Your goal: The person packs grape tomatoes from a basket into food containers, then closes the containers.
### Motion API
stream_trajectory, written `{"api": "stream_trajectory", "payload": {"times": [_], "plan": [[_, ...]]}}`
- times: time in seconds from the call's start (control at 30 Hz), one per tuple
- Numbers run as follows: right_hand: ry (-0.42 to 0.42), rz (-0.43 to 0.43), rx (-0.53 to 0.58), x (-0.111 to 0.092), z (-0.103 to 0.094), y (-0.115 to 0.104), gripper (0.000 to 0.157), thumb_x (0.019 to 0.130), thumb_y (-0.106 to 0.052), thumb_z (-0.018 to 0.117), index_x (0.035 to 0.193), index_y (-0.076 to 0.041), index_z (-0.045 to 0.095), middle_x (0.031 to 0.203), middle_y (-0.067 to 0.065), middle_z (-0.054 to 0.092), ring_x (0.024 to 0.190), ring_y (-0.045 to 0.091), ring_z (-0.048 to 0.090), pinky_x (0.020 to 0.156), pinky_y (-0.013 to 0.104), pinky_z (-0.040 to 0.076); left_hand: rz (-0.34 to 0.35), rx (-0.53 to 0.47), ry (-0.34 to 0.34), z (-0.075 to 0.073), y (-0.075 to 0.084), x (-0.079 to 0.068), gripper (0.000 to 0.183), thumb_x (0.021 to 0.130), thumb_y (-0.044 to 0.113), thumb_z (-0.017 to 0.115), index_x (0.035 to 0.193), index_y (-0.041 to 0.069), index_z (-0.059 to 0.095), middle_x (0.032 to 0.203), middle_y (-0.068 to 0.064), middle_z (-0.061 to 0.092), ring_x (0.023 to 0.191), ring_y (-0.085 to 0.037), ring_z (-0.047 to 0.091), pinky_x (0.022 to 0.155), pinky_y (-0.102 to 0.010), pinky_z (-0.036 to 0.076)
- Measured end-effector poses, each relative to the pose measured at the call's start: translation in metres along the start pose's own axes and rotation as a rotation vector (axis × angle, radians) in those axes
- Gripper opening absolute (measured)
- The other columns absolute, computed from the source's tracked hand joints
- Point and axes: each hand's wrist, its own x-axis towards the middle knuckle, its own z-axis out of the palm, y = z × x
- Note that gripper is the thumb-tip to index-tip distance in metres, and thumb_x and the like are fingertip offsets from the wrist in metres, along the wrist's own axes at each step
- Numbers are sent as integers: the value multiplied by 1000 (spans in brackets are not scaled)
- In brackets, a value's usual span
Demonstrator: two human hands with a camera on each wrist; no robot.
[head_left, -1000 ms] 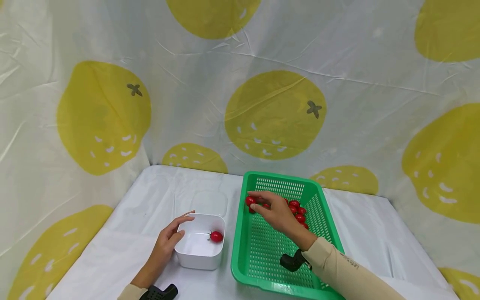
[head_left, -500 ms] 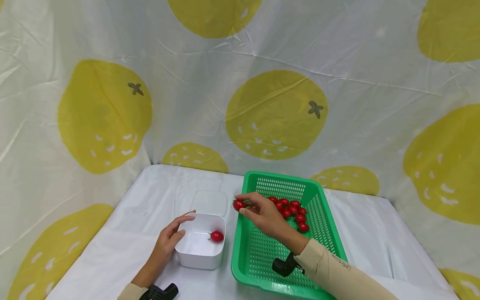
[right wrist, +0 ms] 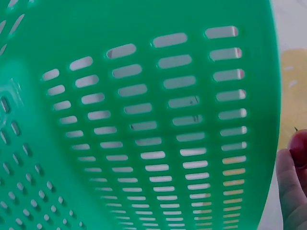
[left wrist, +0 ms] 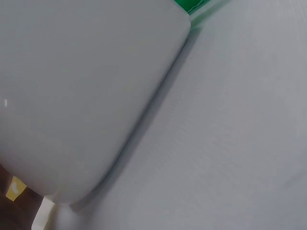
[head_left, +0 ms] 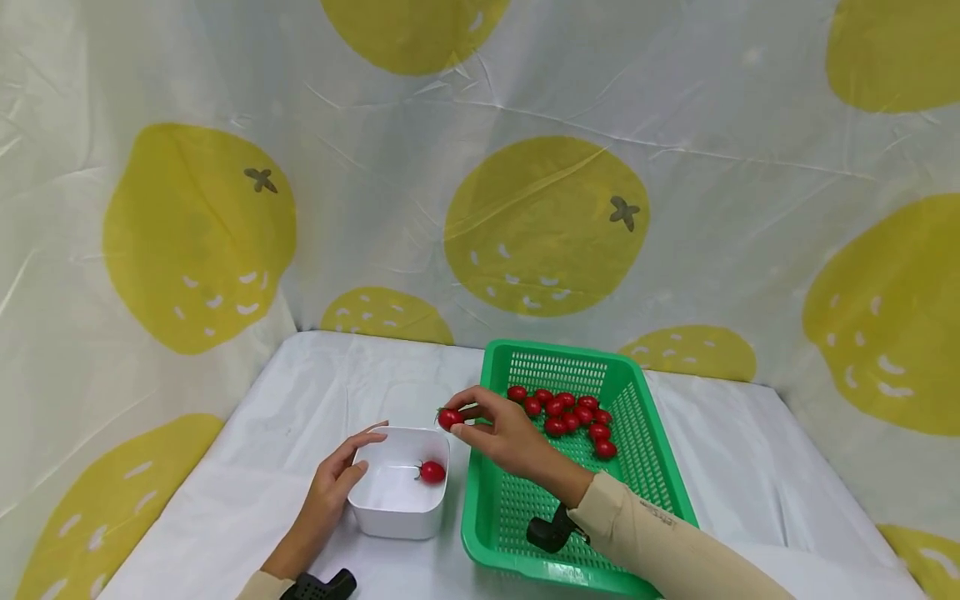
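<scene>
In the head view my right hand [head_left: 498, 433] pinches a cherry tomato [head_left: 449, 418] between thumb and fingertips, just past the green basket's left rim, behind the right back corner of a white square container [head_left: 397, 522]. The right wrist view catches the fingers [right wrist: 290, 187] and part of that tomato [right wrist: 299, 147] at its right edge. My left hand [head_left: 330, 479] holds the container's left wall, its thumb at the rim and its fingers along the back left corner. Inside the container lies one cherry tomato [head_left: 431, 472] with a green stem. The container's outer wall [left wrist: 86, 96] fills much of the left wrist view.
A green perforated basket [head_left: 474, 517] stands right of the container, with several cherry tomatoes [head_left: 570, 422] toward its back. Behind the container lies a clear lid [head_left: 401, 398], partly hidden by the right hand's tomato. White cloth covers the table [head_left: 315, 375]; a lemon-printed curtain [head_left: 375, 208] hangs behind.
My right hand has carried a cherry tomato leftward from the basket, over its left rim, toward the container. The tomatoes in the basket now show more fully. My left hand stays on the container.
</scene>
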Motion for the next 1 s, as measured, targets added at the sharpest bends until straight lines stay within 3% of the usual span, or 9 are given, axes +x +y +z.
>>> {"api": "stream_trajectory", "payload": {"times": [0.17,0.4,0.57,0.87,1.0], "plan": [[-18,9,9,7,8,22,23,92,-2,62,115,-2,59,113,11,65,104,29,63,84,27,54,-13,-4,1,0,-1,0,36,98,-4,38,132,-5,50,145,-18,44,140,-14,33,108,-13,23],[-48,26,11,12,16,30,23,92,-12,65,114,-15,61,111,-2,65,103,17,63,85,27,54,-15,2,12,-1,0,1,36,98,-4,38,131,-4,51,145,-17,45,139,-13,34,109,-15,24],[-46,43,0,11,21,30,24,91,-13,67,115,-16,62,111,-4,65,103,15,64,83,26,54,-23,14,2,-1,0,0,36,98,-4,37,131,-2,52,145,-17,45,139,-11,34,108,-12,23],[-73,-9,-61,8,21,34,25,92,-16,67,116,-17,63,111,-6,64,101,13,64,83,25,54,-33,5,-1,0,0,0,36,99,-2,38,132,0,52,145,-15,45,139,-12,34,108,-12,22],[-102,-60,-68,9,20,39,25,92,-15,67,117,-15,63,111,-6,65,102,12,64,85,28,54,17,5,-22,-1,-1,1,36,98,-5,38,131,-4,51,145,-20,44,140,-15,33,109,-13,22]]}}
